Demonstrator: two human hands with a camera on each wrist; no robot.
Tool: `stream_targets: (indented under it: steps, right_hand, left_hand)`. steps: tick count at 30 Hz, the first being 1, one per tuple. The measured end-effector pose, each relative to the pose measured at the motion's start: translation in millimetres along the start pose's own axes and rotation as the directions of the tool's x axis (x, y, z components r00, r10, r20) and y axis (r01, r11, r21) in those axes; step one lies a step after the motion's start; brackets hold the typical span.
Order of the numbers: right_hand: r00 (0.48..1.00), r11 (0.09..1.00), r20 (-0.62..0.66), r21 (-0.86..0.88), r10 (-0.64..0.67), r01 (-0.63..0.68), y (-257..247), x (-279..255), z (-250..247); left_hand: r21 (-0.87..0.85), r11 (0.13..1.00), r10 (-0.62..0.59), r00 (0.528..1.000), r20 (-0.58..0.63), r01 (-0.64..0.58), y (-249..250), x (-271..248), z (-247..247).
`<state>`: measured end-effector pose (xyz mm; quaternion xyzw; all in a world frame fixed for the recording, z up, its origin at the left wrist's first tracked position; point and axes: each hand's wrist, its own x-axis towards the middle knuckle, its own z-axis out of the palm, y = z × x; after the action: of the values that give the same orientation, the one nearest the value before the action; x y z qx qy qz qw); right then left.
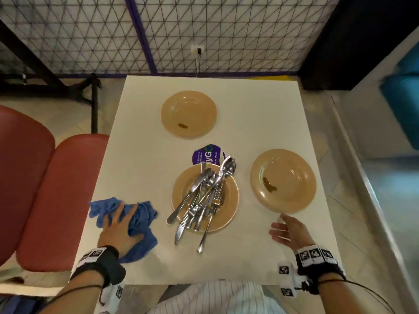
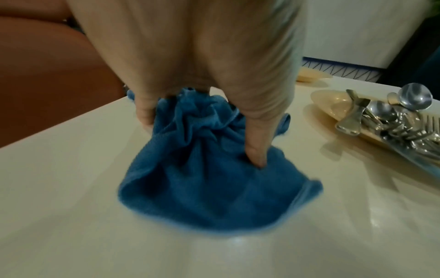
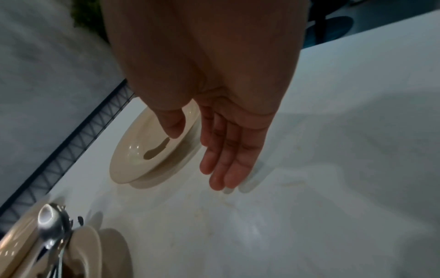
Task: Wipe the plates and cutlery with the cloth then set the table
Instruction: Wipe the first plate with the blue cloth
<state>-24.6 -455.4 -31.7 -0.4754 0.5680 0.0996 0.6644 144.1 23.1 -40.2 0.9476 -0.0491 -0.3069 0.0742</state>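
Observation:
A crumpled blue cloth lies at the near left of the white table. My left hand is on top of it; in the left wrist view the thumb and fingers dig in and bunch the cloth. The middle tan plate holds a heap of cutlery. A far plate and a right plate each carry a brown smear. My right hand hovers with straight fingers just short of the right plate's near rim, holding nothing.
A purple printed packet lies behind the cutlery plate. Red padded seats stand along the table's left side. A wire-mesh wall runs behind the far edge. A lower ledge runs to the right.

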Motion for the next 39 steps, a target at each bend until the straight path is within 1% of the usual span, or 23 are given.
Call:
stream_targets:
  steps: [2, 5, 8, 9, 12, 14, 16, 18, 19, 21, 22, 24, 25, 26, 28, 30, 32, 33, 35, 37, 39]
  right_hand:
    - [1.0, 0.997, -0.022, 0.081, 0.0, 0.001, -3.8, -0.5, 5.3]
    - [0.999, 0.98, -0.051, 0.199, 0.003, 0.007, -9.1, 1.6, 12.4]
    - [0.997, 0.948, -0.08, 0.315, -0.016, 0.041, -16.1, 7.5, 15.4]
    - [0.995, 0.933, -0.098, 0.356, -0.023, 0.057, -18.9, 10.1, 15.3]
    - [0.987, 0.866, -0.158, 0.489, -0.034, 0.108, -26.6, 18.7, 11.6]
    - [0.985, 0.85, -0.167, 0.512, -0.045, 0.126, -30.8, 22.5, 7.7]
    - [0.986, 0.85, -0.157, 0.512, -0.05, 0.125, -34.7, 23.8, 5.1]
    - [0.989, 0.843, -0.128, 0.523, -0.069, 0.127, -38.0, 23.1, 3.5]
    - [0.991, 0.84, -0.105, 0.529, -0.078, 0.122, -39.2, 21.8, 2.5]
    - [0.994, 0.841, -0.058, 0.529, -0.097, 0.113, -40.8, 18.6, 0.3]
    - [0.993, 0.84, -0.036, 0.53, -0.11, 0.113, -41.8, 17.0, -3.2]
    - [0.99, 0.835, 0.017, 0.539, -0.141, 0.11, -44.1, 12.8, -10.4]
    - [0.987, 0.836, 0.048, 0.538, -0.154, 0.104, -45.2, 9.8, -13.1]
    - [0.983, 0.838, 0.081, 0.537, -0.166, 0.097, -46.0, 7.2, -15.7]
    - [0.97, 0.836, 0.146, 0.541, -0.195, 0.087, -47.4, 2.4, -20.9]
    - [0.958, 0.837, 0.186, 0.54, -0.218, 0.085, -49.9, -3.7, -25.2]
    - [0.944, 0.844, 0.221, 0.527, -0.245, 0.096, -51.4, -11.2, -28.8]
    - [0.933, 0.846, 0.241, 0.522, -0.268, 0.109, -52.1, -15.1, -31.0]
    - [0.908, 0.843, 0.279, 0.521, -0.314, 0.132, -54.3, -21.7, -36.5]
    - [0.891, 0.841, 0.304, 0.523, -0.337, 0.14, -56.4, -24.6, -41.7]
    - [0.878, 0.839, 0.323, 0.524, -0.353, 0.145, -58.6, -27.0, -45.6]
  left_hand:
    - [-0.007, 0.999, 0.032, 0.997, -0.072, -0.033, -14.2, 0.7, 1.0]
    - [-0.018, 1.0, -0.004, 0.993, -0.117, 0.001, -19.7, -2.7, -5.5]
    - [-0.121, 0.992, -0.045, 0.99, -0.13, 0.029, -6.0, -8.6, -23.8]
    - [-0.163, 0.986, -0.073, 0.985, -0.154, 0.048, -0.3, -12.7, -30.5]
    - [-0.272, 0.96, -0.153, 0.946, -0.285, 0.074, 11.0, -24.5, -49.9]
    - [-0.305, 0.95, -0.171, 0.928, -0.33, 0.066, 21.5, -35.4, -65.3]
    - [-0.305, 0.952, -0.099, 0.914, -0.393, -0.028, 34.9, -44.7, -78.4]
    - [-0.38, 0.92, -0.096, 0.888, -0.45, -0.094, 78.8, -66.0, -101.5]
    - [-0.417, 0.898, -0.089, 0.87, -0.486, -0.141, 104.1, -75.8, -109.6]
    - [-0.486, 0.827, -0.034, 0.838, -0.545, -0.283, 162.2, -96.5, -124.7]
    - [-0.525, 0.779, -0.002, 0.835, -0.55, -0.343, 192.5, -104.2, -129.5]
    - [-0.599, 0.669, 0.098, 0.852, -0.515, -0.439, 250.5, -113.4, -136.0]
    - [-0.611, 0.635, 0.163, 0.856, -0.491, -0.472, 275.6, -113.5, -136.0]
    - [-0.593, 0.634, 0.228, 0.853, -0.469, -0.496, 296.8, -110.5, -133.3]
    - [-0.504, 0.659, 0.366, 0.824, -0.433, -0.558, 336.2, -101.3, -122.5]
    - [-0.418, 0.651, 0.506, 0.773, -0.383, -0.634, 369.9, -90.4, -105.2]
    - [-0.328, 0.646, 0.608, 0.725, -0.324, -0.689, 399.9, -82.3, -85.8]
    - [-0.276, 0.651, 0.643, 0.707, -0.295, -0.707, 412.0, -78.2, -75.1]
    - [-0.186, 0.662, 0.694, 0.688, -0.212, -0.726, 427.4, -70.1, -52.3]
    - [-0.015, 0.694, 0.716, 0.692, -0.097, -0.72, 434.0, -64.1, -30.6]
    - [0.156, 0.701, 0.703, 0.711, 0.01, -0.696, 434.3, -60.4, -12.4]
